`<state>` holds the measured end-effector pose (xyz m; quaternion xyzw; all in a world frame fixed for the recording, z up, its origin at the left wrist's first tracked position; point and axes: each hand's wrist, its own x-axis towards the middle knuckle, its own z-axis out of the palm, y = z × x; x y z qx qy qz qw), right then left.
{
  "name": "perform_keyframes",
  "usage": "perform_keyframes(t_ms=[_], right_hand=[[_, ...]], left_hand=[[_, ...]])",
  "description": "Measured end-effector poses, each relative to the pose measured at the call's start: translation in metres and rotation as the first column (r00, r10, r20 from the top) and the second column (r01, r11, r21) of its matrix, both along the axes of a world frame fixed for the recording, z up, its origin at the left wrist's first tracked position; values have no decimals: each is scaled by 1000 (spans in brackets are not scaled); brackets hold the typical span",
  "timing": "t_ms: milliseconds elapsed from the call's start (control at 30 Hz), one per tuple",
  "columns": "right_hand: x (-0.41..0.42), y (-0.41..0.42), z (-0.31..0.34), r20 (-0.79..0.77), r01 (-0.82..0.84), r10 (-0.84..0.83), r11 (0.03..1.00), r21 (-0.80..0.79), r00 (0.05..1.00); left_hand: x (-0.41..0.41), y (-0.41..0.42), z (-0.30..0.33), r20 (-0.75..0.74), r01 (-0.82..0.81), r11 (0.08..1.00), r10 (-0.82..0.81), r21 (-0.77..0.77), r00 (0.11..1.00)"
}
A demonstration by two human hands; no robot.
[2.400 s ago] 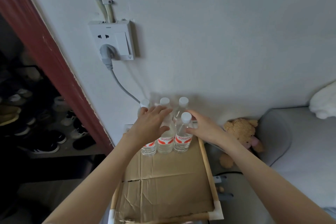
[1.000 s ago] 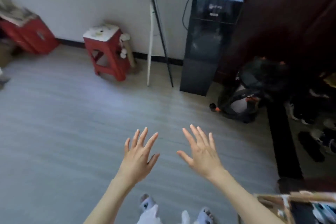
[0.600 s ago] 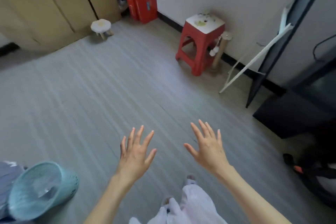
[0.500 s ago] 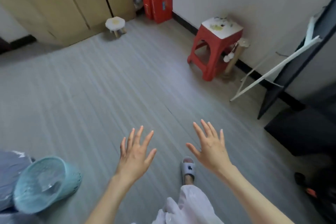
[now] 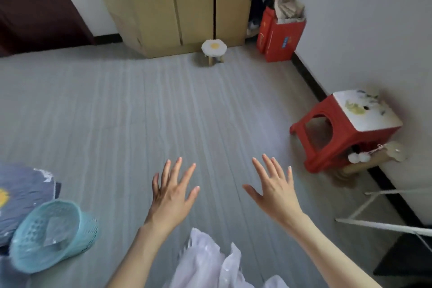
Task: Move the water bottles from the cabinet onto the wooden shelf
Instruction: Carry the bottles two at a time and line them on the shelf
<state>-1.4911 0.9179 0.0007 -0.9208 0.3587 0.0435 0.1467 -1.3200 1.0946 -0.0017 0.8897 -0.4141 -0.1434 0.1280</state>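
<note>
Both my hands are held out over the grey floor, palms down and fingers spread. My left hand (image 5: 171, 190) and my right hand (image 5: 272, 188) hold nothing. A light wooden cabinet (image 5: 182, 9) with three shut doors stands against the far wall, well beyond my hands. No water bottle and no wooden shelf are in view.
A small flower-shaped stool (image 5: 214, 50) stands in front of the cabinet, a red box (image 5: 279, 37) to its right. A red plastic stool (image 5: 346, 128) stands by the right wall. A tipped teal basket (image 5: 50, 235) lies at lower left; a white rack (image 5: 383, 215) at lower right.
My view has swung left from the shelf with the bottles, across the room, to face the cabinet. Both hands let go of the bottles and stay spread.
</note>
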Motion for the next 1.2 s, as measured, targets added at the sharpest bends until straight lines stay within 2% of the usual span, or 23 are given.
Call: perform_keyframes(t_ms=[133,233,333,500,767,1033,1200], right_hand=[[80,-61,-2,10,-81,81,997,-3,997],[147,-107,-5,8,-104,104,994,-10,995],[220,-153,0,0,-115,115,993,-12,993],[338,-231,27,89,-127,132,990,-53,987],[481,-367,55,146,-150,166,982,-117,975],[662,-546,104,278,-216,279,947,-236,919],[768,-631,136,306,-251,330,929,-271,893]], left_hand=[[67,-51,-2,27,-69,997,69,27,997],[127,-95,-5,-6,-97,995,97,-21,995],[197,-139,-3,3,-81,997,81,-2,997],[316,-218,14,43,-76,995,79,-68,996],[456,-351,37,101,-51,994,61,-101,993],[627,-510,99,264,-98,967,160,-233,951],[711,-590,132,288,-99,946,192,-307,938]])
